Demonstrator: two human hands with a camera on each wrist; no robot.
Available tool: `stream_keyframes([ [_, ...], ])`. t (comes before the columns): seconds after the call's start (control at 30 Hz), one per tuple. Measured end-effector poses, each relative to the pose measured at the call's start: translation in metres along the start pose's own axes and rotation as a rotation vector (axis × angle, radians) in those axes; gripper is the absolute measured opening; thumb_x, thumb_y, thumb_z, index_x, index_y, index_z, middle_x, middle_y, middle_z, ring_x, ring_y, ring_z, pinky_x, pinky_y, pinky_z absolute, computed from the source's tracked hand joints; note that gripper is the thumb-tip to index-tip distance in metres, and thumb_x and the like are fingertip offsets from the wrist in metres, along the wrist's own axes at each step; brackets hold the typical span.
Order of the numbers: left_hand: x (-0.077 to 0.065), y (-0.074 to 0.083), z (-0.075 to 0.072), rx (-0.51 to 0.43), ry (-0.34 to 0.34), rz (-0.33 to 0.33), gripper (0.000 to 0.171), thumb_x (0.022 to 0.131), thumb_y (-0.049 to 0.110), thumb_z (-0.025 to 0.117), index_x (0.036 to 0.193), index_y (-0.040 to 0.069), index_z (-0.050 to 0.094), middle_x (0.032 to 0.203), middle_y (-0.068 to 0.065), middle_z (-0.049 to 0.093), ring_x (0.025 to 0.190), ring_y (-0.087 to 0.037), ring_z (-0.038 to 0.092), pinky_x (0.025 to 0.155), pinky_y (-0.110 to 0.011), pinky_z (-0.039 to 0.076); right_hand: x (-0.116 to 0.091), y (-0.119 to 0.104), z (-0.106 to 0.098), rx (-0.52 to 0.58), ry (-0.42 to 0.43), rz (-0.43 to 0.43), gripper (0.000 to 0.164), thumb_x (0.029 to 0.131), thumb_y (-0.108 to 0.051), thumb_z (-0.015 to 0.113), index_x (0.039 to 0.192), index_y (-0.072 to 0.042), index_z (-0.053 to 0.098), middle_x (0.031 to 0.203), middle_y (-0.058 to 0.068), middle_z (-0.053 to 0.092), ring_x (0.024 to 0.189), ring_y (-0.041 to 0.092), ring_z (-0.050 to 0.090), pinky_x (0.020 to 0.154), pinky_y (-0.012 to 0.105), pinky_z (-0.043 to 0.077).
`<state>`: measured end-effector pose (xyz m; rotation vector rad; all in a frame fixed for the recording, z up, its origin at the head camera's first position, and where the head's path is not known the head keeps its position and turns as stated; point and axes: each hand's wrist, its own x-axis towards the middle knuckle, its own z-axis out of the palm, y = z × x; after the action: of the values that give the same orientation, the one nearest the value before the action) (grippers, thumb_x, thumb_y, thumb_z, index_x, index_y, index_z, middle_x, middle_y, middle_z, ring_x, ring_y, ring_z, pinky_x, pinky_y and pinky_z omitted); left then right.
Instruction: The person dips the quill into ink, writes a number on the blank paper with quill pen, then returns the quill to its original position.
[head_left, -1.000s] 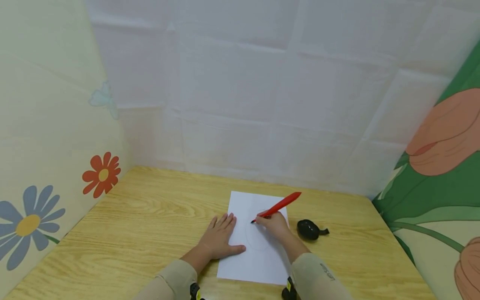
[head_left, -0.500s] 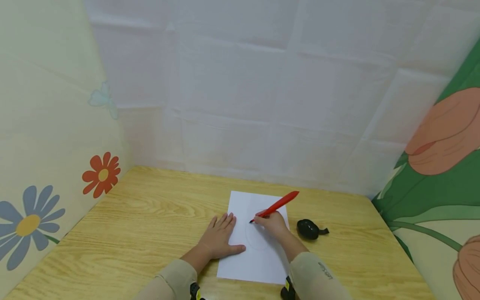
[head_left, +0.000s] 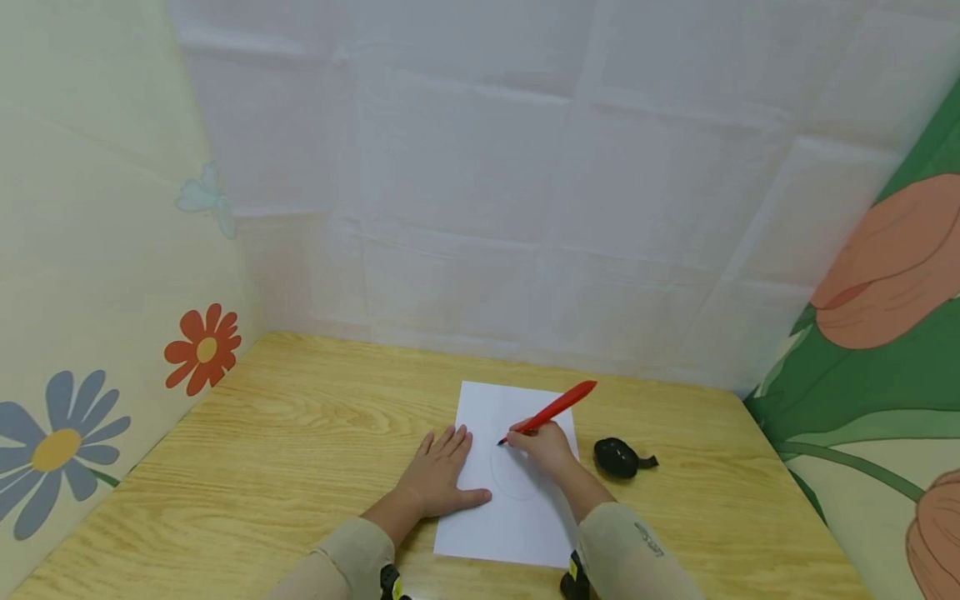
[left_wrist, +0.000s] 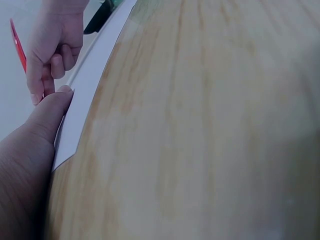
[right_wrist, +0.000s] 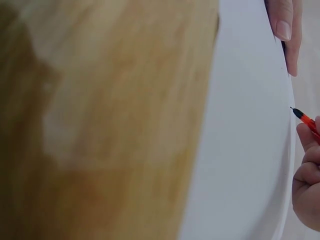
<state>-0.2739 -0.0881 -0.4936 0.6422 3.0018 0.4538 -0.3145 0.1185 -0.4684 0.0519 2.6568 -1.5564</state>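
Note:
A white sheet of paper (head_left: 480,533) lies on the wooden table, bearing a faint curved line. My left hand (head_left: 438,479) rests flat on its left edge, fingers straight and thumb spread to the right. In my right hand (head_left: 551,450) is a red pen (head_left: 562,404), pinched between thumb and fingers. The pen slants up to the right, its dark tip at the paper near the top of the faint curve. The right wrist view shows the black pen tip (right_wrist: 297,113) and part of the gripping hand. Only the thumb side of my left hand (left_wrist: 30,145) appears in the left wrist view.
A shiny black rounded object with a short tail (head_left: 617,459) sits on the table (head_left: 300,442) to the right of the paper. A white cloth (head_left: 465,208) hangs behind the table. Flower-printed cloths stand at the left and right sides.
The right hand and pen have shifted very slightly to the left over the paper. The left hand and the black object stay where they were.

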Motion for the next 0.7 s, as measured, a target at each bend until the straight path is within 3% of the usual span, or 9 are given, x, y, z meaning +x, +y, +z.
stream_keyframes([
  [0.27, -0.0020, 0.0027, -0.0041, -0.008, -0.009, 0.000, 0.103, 0.083, 0.073, 0.054, 0.153, 0.002, 0.030, 0.162, -0.013, 0.025, 0.152, -0.030, 0.018, 0.123, -0.053, 0.010, 0.0014, -0.0001, 0.0007, -0.010, -0.017, 0.039, 0.024, 0.087, -0.024, 0.072, 0.104, -0.007, 0.074, 0.096, 0.007, 0.074, 0.079, 0.016, 0.058, 0.068, 0.026, 0.048],
  [0.7, -0.0024, 0.0028, -0.0040, -0.010, 0.001, 0.005, 0.102, 0.083, 0.072, 0.055, 0.152, 0.001, 0.031, 0.162, -0.014, 0.026, 0.152, -0.030, 0.019, 0.123, -0.054, 0.012, 0.0024, 0.0012, 0.0023, -0.014, -0.012, -0.019, 0.022, 0.086, -0.019, 0.072, 0.102, -0.004, 0.074, 0.096, 0.010, 0.075, 0.080, 0.015, 0.059, 0.072, 0.028, 0.050],
])
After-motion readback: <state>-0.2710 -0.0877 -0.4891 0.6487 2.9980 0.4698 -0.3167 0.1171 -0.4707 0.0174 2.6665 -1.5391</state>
